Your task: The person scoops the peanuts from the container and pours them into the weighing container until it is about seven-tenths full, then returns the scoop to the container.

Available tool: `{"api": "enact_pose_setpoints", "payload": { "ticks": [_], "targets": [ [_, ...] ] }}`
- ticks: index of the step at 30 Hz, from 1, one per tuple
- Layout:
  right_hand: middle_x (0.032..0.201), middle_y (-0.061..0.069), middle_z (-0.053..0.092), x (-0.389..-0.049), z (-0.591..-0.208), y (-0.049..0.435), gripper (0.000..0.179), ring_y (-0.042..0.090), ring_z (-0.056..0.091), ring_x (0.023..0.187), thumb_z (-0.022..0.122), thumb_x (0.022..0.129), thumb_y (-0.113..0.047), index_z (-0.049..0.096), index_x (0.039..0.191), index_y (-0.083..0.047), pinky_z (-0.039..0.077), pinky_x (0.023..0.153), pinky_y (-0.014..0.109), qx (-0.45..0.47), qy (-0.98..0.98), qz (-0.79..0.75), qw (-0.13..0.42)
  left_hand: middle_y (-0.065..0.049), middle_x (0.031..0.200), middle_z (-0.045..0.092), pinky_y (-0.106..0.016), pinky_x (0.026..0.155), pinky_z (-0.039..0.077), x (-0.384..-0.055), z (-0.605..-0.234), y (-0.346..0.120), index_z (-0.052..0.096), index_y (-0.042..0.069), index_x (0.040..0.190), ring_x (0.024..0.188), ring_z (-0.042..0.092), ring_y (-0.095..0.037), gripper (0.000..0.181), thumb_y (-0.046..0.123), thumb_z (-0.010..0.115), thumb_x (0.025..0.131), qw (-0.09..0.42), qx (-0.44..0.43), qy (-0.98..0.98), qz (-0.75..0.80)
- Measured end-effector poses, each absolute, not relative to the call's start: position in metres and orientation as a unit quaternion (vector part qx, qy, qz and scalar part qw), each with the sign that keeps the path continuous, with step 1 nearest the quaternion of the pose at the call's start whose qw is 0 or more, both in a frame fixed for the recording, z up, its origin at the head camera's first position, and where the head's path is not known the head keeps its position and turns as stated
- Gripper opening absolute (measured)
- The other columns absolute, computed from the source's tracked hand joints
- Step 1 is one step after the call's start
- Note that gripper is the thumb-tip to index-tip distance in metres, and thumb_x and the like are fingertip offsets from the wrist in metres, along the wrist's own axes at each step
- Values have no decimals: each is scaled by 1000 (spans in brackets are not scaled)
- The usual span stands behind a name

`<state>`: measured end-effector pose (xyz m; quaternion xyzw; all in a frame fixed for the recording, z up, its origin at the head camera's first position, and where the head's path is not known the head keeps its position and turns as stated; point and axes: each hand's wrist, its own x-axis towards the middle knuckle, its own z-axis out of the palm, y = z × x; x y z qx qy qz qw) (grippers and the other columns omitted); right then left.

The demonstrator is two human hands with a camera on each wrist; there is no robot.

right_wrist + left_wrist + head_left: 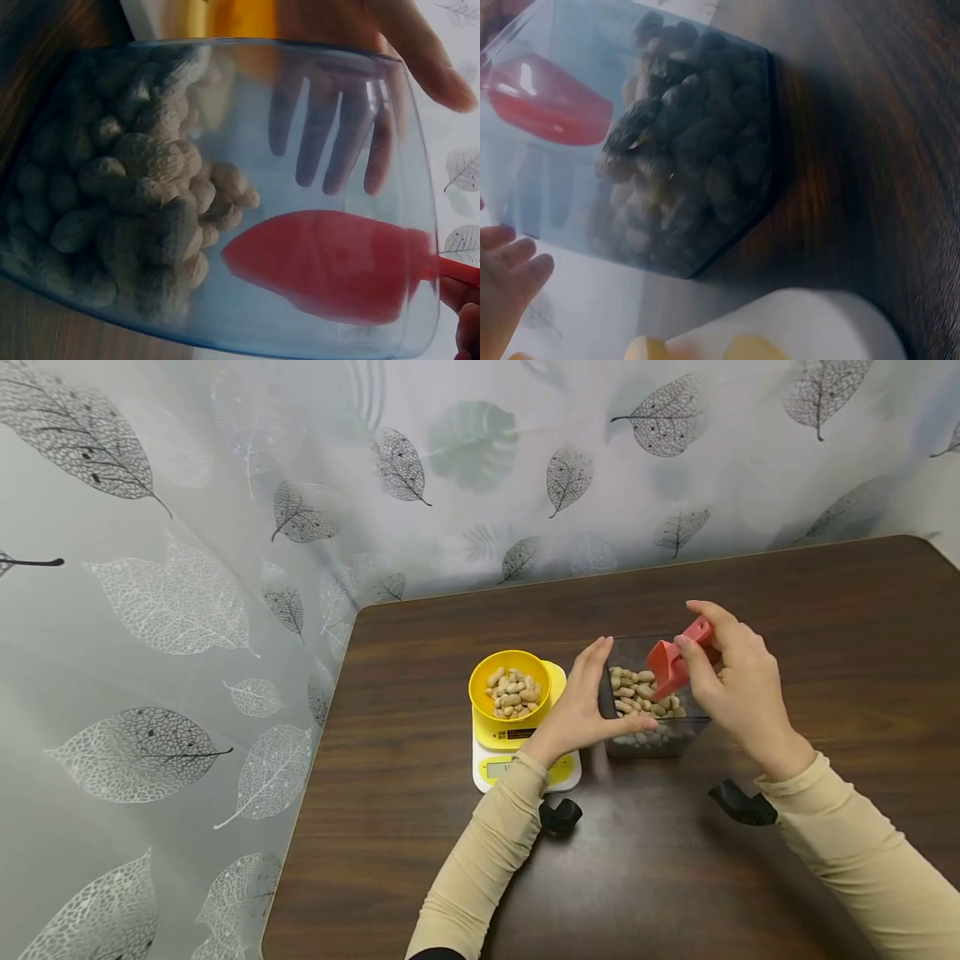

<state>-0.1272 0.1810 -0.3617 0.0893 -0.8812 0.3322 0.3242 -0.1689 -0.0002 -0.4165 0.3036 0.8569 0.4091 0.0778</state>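
Note:
My right hand (738, 681) pinches the handle of a red scoop (667, 668), holding it tilted over a dark see-through box (645, 745). Unshelled peanuts (633, 692) fill the lower part of that box. In the right wrist view the scoop (322, 262) shows through the clear wall, its tip just above the peanuts (150, 195). My left hand (577, 714) lies along the box's left side, fingers straight and thumb stretched across the front. Whether the scoop carries peanuts is hard to tell.
Left of the box stands a yellow and white kitchen scale (482, 772), partly behind my left forearm. A yellow bowl (478, 697) with peanuts (516, 695) sits on it. The brown table (405, 760) meets a leaf-patterned curtain (465, 527) at the back and left.

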Motion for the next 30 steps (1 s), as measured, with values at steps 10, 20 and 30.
{"api": "enact_pose_setpoints", "payload": {
  "ticks": [10,20,30],
  "targets": [
    [65,14,48,-128,-365,179,38,25,37,60,60,80,-7,50,117,-1,30,57,39,126,-898,248,342,20,144,-2,-39,105,31,-167,-419,5,-4,39,137,135,12,-6,103,54,68,64,68,290,859,417],
    [71,11,50,-133,-374,188,34,19,40,58,55,84,-9,45,116,0,32,51,29,108,-921,264,265,21,143,-1,-38,104,32,-167,-419,6,-1,39,137,134,13,-5,102,55,68,63,60,281,861,419],
    [69,8,53,-135,-384,194,34,3,36,47,60,82,-11,44,111,-3,32,42,19,108,-922,294,227,22,143,-1,-38,104,32,-166,-421,5,0,39,137,134,14,-4,101,55,67,64,54,282,863,416]
  ]
}}
